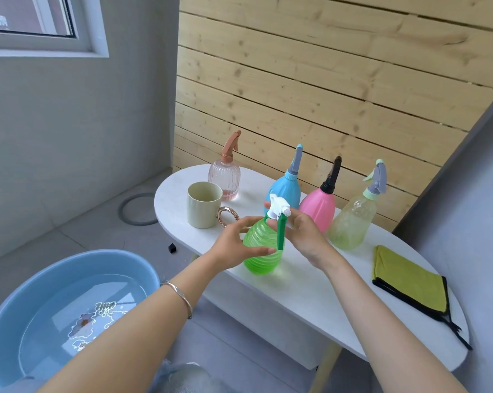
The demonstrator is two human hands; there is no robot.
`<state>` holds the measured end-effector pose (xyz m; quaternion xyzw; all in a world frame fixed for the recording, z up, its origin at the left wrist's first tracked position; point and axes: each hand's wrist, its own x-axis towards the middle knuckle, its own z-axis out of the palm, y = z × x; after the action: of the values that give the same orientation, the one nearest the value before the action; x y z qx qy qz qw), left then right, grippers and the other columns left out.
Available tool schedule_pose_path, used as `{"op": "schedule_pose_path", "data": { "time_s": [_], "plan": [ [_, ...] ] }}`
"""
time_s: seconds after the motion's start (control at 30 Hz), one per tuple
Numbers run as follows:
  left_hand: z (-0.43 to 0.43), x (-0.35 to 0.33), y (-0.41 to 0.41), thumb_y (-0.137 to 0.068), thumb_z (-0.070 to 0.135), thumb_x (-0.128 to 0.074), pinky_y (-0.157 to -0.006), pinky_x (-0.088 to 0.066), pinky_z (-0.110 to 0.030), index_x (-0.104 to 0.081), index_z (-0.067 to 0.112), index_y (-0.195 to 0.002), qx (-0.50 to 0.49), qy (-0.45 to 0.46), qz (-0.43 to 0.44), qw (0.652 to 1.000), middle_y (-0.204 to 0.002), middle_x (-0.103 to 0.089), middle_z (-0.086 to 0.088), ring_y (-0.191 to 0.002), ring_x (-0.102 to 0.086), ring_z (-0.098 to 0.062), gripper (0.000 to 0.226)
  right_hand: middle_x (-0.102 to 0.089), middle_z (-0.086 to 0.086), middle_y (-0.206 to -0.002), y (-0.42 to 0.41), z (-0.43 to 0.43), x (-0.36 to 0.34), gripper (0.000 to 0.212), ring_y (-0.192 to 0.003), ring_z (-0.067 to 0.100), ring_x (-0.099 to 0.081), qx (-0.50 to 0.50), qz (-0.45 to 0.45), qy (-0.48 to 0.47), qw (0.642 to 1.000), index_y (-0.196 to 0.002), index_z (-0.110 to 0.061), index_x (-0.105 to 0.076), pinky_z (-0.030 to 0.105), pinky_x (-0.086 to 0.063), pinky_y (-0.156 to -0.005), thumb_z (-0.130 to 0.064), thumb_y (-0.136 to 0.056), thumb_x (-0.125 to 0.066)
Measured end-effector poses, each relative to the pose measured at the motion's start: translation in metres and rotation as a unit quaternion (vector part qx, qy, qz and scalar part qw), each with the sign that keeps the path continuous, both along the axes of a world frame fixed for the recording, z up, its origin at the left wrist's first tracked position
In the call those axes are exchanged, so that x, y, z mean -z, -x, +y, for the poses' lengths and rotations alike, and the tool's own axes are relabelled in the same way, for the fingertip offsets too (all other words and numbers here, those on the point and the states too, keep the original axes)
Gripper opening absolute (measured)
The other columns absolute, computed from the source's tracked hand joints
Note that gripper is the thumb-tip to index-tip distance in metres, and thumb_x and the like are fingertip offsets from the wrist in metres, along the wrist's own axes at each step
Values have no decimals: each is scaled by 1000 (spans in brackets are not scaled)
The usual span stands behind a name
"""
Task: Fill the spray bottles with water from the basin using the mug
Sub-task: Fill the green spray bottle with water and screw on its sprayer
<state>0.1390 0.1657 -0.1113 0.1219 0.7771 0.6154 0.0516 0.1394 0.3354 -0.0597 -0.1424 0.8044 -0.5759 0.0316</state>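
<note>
A green ribbed spray bottle (260, 256) stands near the front edge of the white oval table (310, 293). My left hand (234, 245) grips its body from the left. My right hand (302, 234) holds its white spray head (278, 209) at the neck, green trigger hanging down. A cream mug (204, 204) with a gold ring handle stands upright left of the bottle; I cannot tell whether it holds water. On the floor at lower left sits a blue basin (24, 304) with water in it.
Behind stand a pink ribbed bottle (225, 180), a blue bottle (286, 188), a pink bottle (319, 208) and a pale yellow-green bottle (353, 219). A folded yellow cloth (407, 282) lies at the table's right. Wooden slat wall behind; a small black cube (172, 247) on the floor.
</note>
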Motion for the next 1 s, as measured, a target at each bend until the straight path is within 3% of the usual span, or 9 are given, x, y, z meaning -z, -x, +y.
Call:
{"op": "schedule_pose_path", "data": {
  "time_s": [0.23, 0.43, 0.63, 0.8, 0.9, 1.0],
  "plan": [
    [1, 6, 1, -68, 24, -89, -102, -49, -39, -55, 31, -127, -8, -14, -1, 1000, -127, -61, 7, -126, -52, -18, 68, -70, -18, -98, -3, -8, 8, 25, -96, -8, -62, 76, 50, 23, 996, -94, -35, -68, 26, -45, -97, -13, -83, -70],
    [4, 10, 0, -68, 26, -90, -103, -46, -32, -57, 32, -124, -30, -7, 28, 999, -128, -61, 8, -123, -52, -14, 65, -71, -10, -101, -7, -17, 17, 22, -101, 4, -63, 152, 82, 46, 984, -100, -28, -70, 14, -46, -89, -16, -81, -73],
    [7, 12, -3, -68, 28, -89, -106, -41, -30, -56, 24, -131, -43, -13, 23, 999, -131, -58, 9, -126, -50, -14, 71, -71, -8, -102, -13, -29, 22, 28, -99, 4, -63, 227, 104, 30, 968, -108, -18, -72, 17, -46, -83, -24, -81, -74],
    [9, 6, -16, -73, 21, -87, -103, -34, -16, -51, 26, -132, -29, -11, 31, 999, -129, -56, 12, -122, -47, -4, 69, -73, -6, -99, -20, -32, 11, 27, -93, 2, -64, 244, 107, 5, 964, -103, -17, -74, 15, -47, -81, -22, -77, -78],
    [13, -1, -21, -69, 24, -90, -81, -35, 5, -46, 25, -133, -31, -25, 12, 999, -129, -54, 10, -116, -50, -4, 78, -73, -9, -95, -20, -37, -3, 25, -90, -2, -64, 263, 111, 5, 958, -99, -18, -75, 4, -45, -76, -20, -74, -80],
    [11, -23, -20, -55, 40, -94, -83, -48, -11, -49, 22, -127, -58, -94, -13, 994, -124, -60, 4, -109, -60, -5, 86, -72, -11, -90, -16, -39, -35, 24, -92, 0, -65, 277, 117, 65, 951, -95, -16, -75, 14, -48, -82, -21, -72, -82]
  ]
}}
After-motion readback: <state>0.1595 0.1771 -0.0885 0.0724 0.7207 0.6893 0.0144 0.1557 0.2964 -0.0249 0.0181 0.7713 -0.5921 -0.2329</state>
